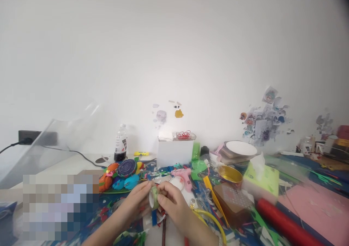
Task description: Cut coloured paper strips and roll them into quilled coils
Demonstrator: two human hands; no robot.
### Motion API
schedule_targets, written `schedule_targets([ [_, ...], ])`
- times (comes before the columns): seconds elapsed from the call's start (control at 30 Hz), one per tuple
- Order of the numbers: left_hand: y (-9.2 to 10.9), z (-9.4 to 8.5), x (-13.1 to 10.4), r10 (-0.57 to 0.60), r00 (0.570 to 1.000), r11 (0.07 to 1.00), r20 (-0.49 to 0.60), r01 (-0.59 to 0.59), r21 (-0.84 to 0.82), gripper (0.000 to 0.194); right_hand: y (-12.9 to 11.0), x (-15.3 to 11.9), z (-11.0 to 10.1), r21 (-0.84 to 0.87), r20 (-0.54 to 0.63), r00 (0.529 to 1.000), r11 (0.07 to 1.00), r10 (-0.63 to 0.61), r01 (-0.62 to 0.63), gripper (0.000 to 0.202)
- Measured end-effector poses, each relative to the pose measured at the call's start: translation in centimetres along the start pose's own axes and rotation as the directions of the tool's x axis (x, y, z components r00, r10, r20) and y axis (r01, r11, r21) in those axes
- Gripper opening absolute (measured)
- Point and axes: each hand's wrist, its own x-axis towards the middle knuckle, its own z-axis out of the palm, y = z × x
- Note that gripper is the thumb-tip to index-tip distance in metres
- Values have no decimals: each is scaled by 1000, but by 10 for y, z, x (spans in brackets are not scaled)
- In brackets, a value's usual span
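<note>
Nearest us, our bare forearms (196, 222) slant up from the bottom edge, bringing both hands together just below the centre of the frame. Between them is a small green-patterned tape roll (155, 197), its pale open core facing lower left. Our right hand (174, 201) pinches its right side between thumb and fingers; our left hand (140, 194) has its fingertips gathered at the upper edge, though we cannot tell whether they grip it. We judge it light and fairly firm, smooth-sided enough to twist, with thin tape that could crease; we would hold it by its rim or core. Just behind sits a pink glue gun (185, 177), then a white box (174, 153). Farther out, we see a bottle (121, 144) at upper left of our hands and a tissue pack (263, 182) to the right.
</note>
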Motion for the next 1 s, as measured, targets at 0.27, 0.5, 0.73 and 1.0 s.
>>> schedule_targets([
  [0.27, 5, 13, -7, 37, 999, 994, 10, -36, -102, 39, -3, 2, 5, 15, 4, 999, 999, -46, 46, 19],
  [0.5, 0, 15, -4, 41, 998, 997, 57, -37, -65, 38, 0, 1, 0, 28, -47, 999, 1000, -10, 12, 16],
  [0.73, 1, 12, -5, 52, 996, 996, 70, -46, -81, 36, -2, 0, 0, 96, 21, 999, 995, -41, 39, 10],
  [1.0, 4, 14, -6, 44, 997, 996, 64, -38, -78, 36, -1, 1, 0, 9, -11, 998, 998, -67, 67, 14],
])
